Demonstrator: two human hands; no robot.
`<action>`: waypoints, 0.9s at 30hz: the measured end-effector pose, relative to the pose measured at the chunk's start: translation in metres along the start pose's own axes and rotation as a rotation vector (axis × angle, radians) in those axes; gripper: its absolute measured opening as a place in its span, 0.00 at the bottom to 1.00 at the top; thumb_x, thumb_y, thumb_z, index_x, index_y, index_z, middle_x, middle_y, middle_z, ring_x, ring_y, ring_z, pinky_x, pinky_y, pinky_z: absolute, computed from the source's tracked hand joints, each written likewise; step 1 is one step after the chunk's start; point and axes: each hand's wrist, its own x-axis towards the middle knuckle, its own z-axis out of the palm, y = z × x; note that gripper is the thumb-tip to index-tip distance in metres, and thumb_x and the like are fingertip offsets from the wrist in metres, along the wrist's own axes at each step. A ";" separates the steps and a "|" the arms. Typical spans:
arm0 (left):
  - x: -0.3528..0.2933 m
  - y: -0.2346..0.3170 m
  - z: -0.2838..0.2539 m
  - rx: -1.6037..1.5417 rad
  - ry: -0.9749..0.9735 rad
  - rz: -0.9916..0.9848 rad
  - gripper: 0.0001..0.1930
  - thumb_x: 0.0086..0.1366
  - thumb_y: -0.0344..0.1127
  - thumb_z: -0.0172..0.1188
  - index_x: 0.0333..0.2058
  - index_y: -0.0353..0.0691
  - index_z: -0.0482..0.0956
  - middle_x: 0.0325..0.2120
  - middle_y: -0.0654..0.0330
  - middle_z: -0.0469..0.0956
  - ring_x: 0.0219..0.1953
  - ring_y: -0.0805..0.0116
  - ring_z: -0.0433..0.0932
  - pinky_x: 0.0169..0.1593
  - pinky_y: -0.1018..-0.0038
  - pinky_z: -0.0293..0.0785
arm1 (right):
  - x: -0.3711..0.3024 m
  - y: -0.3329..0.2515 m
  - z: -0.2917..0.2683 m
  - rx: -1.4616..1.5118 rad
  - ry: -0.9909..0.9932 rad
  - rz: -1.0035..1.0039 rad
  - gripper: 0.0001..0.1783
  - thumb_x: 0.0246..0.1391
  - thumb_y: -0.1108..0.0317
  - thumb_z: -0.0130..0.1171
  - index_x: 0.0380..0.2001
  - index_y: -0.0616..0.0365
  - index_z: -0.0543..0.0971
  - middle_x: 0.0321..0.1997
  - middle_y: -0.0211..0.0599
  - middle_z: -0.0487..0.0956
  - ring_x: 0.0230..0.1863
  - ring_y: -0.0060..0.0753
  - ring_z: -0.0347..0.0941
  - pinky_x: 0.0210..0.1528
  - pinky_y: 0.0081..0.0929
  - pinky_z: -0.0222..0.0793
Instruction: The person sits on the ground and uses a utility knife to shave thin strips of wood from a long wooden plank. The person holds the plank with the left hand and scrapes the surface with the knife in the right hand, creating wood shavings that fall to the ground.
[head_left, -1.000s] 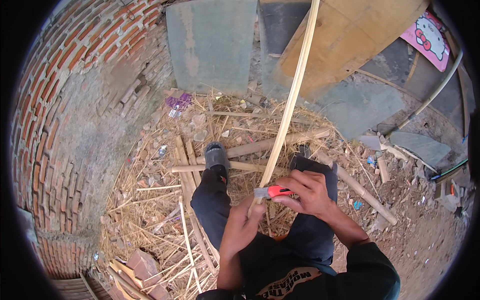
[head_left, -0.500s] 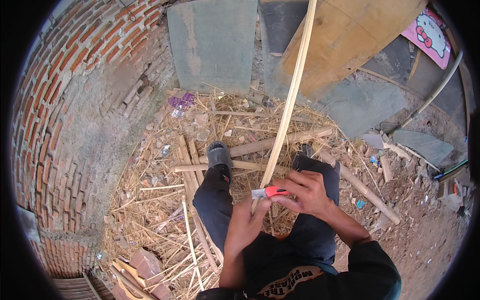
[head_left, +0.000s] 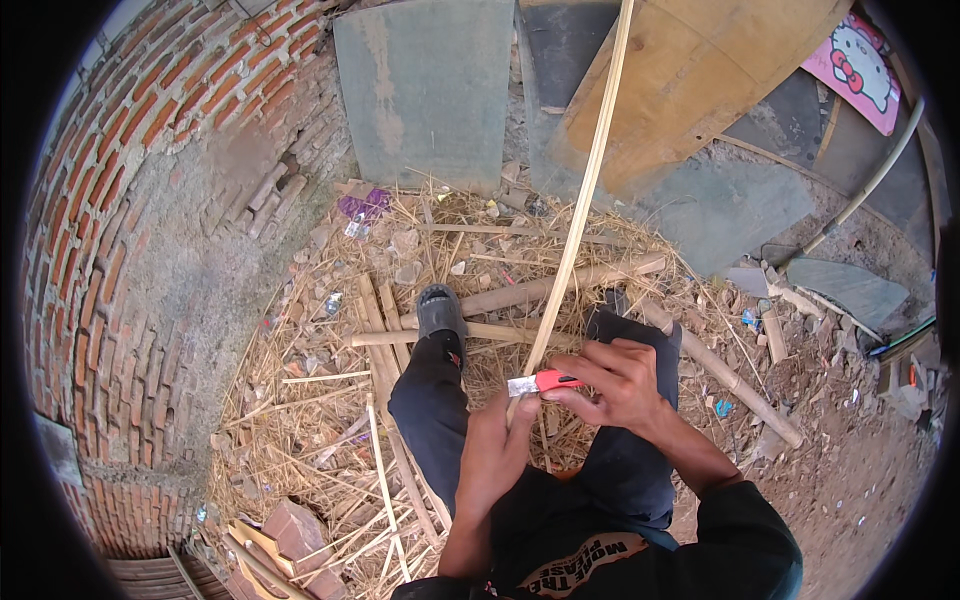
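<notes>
A long pale bamboo strip (head_left: pixel 580 215) rises from between my knees toward the far edge of the view. My left hand (head_left: pixel 492 445) is closed round its near end, with the thumb laid along it. In my right hand (head_left: pixel 615 385) is a red utility knife (head_left: pixel 553 380), gripped by its handle. Its short, wide silvery blade lies across the strip just beyond my left thumb. My two hands are close together, the right thumb near the left one. The strip's lowest end is hidden behind my left hand.
Straw and shavings (head_left: pixel 300 430) cover the ground, with bamboo poles (head_left: pixel 735 385) and thin strips (head_left: pixel 383 480) among them. A brick wall (head_left: pixel 110 300) stands left. Grey sheets (head_left: pixel 425 100) and a brown board (head_left: pixel 700 80) lean at the back. Broken bricks (head_left: pixel 300 540) lie at lower left.
The knife and both hands have shifted very slightly to the right. The bamboo strip's near part has moved a little with them. Both grips are unchanged.
</notes>
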 end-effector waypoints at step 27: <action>-0.042 -0.020 -0.004 0.050 -0.061 -0.131 0.17 0.82 0.44 0.58 0.44 0.32 0.79 0.19 0.45 0.75 0.24 0.40 0.81 0.31 0.58 0.73 | 0.020 0.036 -0.019 0.000 0.120 0.195 0.16 0.50 0.57 0.81 0.40 0.50 0.92 0.27 0.31 0.84 0.24 0.35 0.80 0.26 0.33 0.73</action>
